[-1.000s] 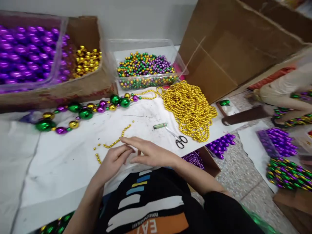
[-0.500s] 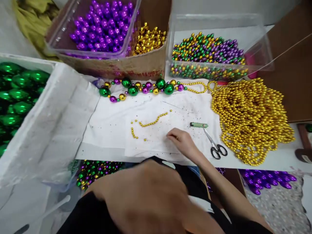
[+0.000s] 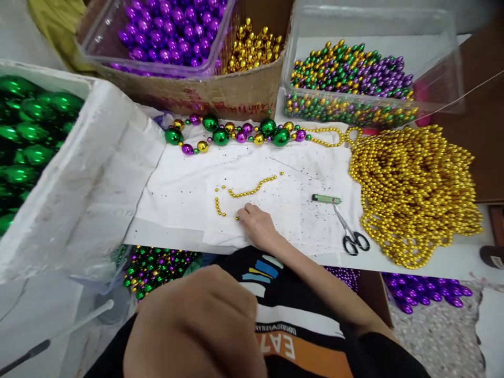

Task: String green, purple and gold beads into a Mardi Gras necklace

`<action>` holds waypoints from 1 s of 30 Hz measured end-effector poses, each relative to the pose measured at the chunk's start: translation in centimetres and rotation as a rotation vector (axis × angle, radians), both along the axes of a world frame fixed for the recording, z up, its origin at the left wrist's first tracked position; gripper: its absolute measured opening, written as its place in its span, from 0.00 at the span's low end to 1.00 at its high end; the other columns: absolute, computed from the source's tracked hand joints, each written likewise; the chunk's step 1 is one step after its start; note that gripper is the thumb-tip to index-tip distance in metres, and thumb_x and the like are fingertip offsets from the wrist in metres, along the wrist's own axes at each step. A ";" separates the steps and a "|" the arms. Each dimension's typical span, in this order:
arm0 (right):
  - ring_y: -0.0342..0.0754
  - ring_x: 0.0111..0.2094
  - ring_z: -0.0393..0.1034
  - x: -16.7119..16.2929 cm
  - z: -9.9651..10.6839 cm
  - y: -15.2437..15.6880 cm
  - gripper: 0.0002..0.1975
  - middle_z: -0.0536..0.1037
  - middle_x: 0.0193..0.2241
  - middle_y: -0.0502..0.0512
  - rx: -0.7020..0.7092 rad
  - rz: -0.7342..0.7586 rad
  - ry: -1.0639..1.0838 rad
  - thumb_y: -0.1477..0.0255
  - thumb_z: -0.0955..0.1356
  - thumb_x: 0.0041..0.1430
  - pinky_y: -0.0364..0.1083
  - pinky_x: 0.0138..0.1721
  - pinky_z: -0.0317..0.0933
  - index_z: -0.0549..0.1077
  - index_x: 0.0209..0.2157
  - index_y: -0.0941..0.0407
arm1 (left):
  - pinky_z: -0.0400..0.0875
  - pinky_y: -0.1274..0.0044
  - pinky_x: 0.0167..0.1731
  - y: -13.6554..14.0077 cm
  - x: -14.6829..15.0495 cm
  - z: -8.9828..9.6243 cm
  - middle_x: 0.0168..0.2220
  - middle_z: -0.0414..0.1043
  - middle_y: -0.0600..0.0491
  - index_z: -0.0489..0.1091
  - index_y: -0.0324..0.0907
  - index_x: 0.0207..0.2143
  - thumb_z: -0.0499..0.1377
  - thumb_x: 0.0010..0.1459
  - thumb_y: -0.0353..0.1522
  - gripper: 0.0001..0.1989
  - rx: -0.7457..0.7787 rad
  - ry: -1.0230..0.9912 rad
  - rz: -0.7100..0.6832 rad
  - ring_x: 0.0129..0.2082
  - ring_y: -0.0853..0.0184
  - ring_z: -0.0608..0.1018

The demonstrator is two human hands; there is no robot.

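Observation:
My right hand rests on the white cloth with its fingers curled together. A single loose gold bead shows at its fingertips, pinched or just touched. Just beyond the fingers lie a short string of gold beads and a shorter curved piece, with a few single beads around them. Close to the camera, my left hand fills the bottom of the view, bent and blurred. Its fingers are hidden, so what it holds, if anything, does not show.
Scissors and a green-handled cutter lie right of my hand, by a heap of gold bead strands. A multicoloured necklace lies behind. Bead tubs, a carton and a foam box surround the cloth.
My right hand has moved left across the cloth to the single gold bead. My left hand has shifted left and down, close to the camera. The view has tilted slightly.

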State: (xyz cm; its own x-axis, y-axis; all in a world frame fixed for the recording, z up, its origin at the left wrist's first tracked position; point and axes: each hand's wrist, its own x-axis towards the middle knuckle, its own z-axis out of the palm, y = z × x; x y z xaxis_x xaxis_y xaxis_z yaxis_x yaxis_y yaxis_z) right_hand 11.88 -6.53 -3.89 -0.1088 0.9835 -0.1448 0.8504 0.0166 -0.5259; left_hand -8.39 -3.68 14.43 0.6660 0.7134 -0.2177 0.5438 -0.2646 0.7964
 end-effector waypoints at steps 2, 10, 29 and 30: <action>0.50 0.39 0.68 0.3 -0.3 0.0 0.08 0.73 0.38 0.57 -0.022 -0.063 0.089 0.78 0.62 0.64 0.45 0.33 0.57 0.72 0.35 0.55 | 0.73 0.61 0.24 0.7 1.8 -1.2 0.28 0.77 0.50 0.79 0.64 0.38 0.56 0.47 0.61 0.24 -0.064 -0.072 0.055 0.30 0.54 0.79; 0.44 0.29 0.67 4.1 3.7 -2.8 0.05 0.72 0.40 0.53 0.180 -0.368 0.468 0.76 0.65 0.61 0.45 0.33 0.62 0.70 0.32 0.54 | 0.72 0.71 0.49 2.7 10.9 -12.3 0.45 0.76 0.47 0.73 0.42 0.47 0.57 0.63 0.41 0.15 -0.341 -0.469 0.270 0.48 0.62 0.77; 0.44 0.29 0.65 9.9 5.9 -8.4 0.05 0.70 0.26 0.49 0.388 -0.824 0.610 0.71 0.70 0.59 0.44 0.31 0.59 0.76 0.29 0.55 | 0.72 0.74 0.33 0.8 17.5 -16.0 0.16 0.52 0.63 0.70 0.38 0.29 0.62 0.59 0.40 0.14 -1.036 -0.520 -0.132 0.18 0.76 0.58; 0.44 0.29 0.65 10.6 5.6 -9.0 0.06 0.70 0.26 0.49 0.357 -0.834 0.637 0.70 0.70 0.59 0.44 0.31 0.59 0.76 0.28 0.55 | 0.72 0.75 0.31 0.8 17.4 -16.0 0.16 0.53 0.62 0.70 0.38 0.29 0.62 0.59 0.41 0.15 -0.999 -0.488 -0.129 0.18 0.76 0.59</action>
